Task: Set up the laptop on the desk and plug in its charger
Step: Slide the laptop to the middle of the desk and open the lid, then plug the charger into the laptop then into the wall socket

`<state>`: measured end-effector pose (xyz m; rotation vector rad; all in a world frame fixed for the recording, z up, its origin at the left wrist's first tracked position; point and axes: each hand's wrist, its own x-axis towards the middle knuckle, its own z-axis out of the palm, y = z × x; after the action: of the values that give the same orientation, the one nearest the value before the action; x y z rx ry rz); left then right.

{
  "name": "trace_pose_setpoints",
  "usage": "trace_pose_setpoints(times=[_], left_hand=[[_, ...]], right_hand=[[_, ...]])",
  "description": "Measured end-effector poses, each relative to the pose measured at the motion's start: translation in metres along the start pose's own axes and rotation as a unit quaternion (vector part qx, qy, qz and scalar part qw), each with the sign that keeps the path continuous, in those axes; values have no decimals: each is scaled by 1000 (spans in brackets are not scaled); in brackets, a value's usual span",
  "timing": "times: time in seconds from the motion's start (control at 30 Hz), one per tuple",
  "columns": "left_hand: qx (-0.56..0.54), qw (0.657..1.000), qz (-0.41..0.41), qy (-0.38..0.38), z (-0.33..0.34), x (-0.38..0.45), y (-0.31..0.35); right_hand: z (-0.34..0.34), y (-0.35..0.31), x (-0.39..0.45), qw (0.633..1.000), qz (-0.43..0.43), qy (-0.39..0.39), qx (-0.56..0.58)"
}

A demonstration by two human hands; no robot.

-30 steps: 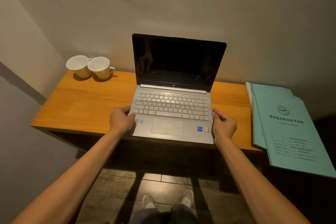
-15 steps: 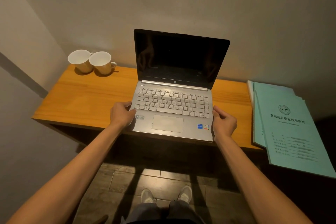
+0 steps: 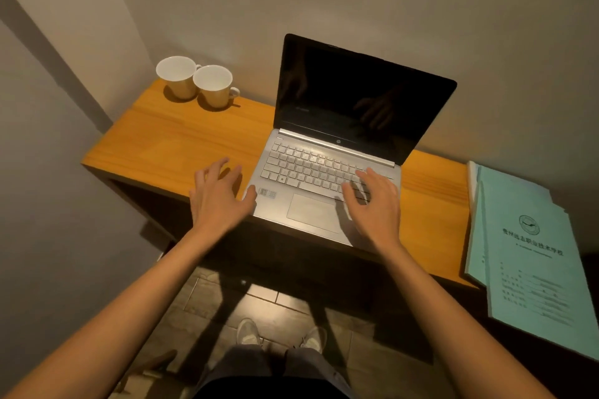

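A silver laptop point(image 3: 311, 178) stands open on the wooden desk point(image 3: 168, 142), its dark screen point(image 3: 359, 97) facing me and its front edge at the desk's front edge. My left hand point(image 3: 220, 197) hovers just left of the laptop's front left corner, fingers spread, thumb near the corner. My right hand point(image 3: 372, 201) is above the right side of the keyboard and palm rest, fingers apart, holding nothing. No charger or cable is in view.
Two white cups point(image 3: 197, 81) stand side by side at the desk's back left, near the wall. A stack of light-blue printed booklets point(image 3: 525, 246) lies at the desk's right end, overhanging the front. Walls close the back and left. My feet show on the tiled floor below.
Both hands have let go of the laptop's front corners and opened. The right hand moved over the keyboard, the left moved off to the side. My view has shifted left.
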<state>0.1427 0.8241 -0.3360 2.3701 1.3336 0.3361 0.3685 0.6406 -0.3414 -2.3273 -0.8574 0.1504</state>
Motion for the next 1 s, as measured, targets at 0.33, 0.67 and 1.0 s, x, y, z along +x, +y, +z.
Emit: trace_pose_setpoints(times=[0.33, 0.67, 1.0], left_hand=[[49, 997, -55, 16, -5, -39, -54], [83, 973, -213, 44, 16, -136, -75], [129, 889, -432, 78, 39, -286, -67]], right_hand=[[56, -70, -21, 952, -224, -188, -90], [100, -116, -41, 849, -429, -302, -57], [123, -137, -112, 715, -548, -434, 3]])
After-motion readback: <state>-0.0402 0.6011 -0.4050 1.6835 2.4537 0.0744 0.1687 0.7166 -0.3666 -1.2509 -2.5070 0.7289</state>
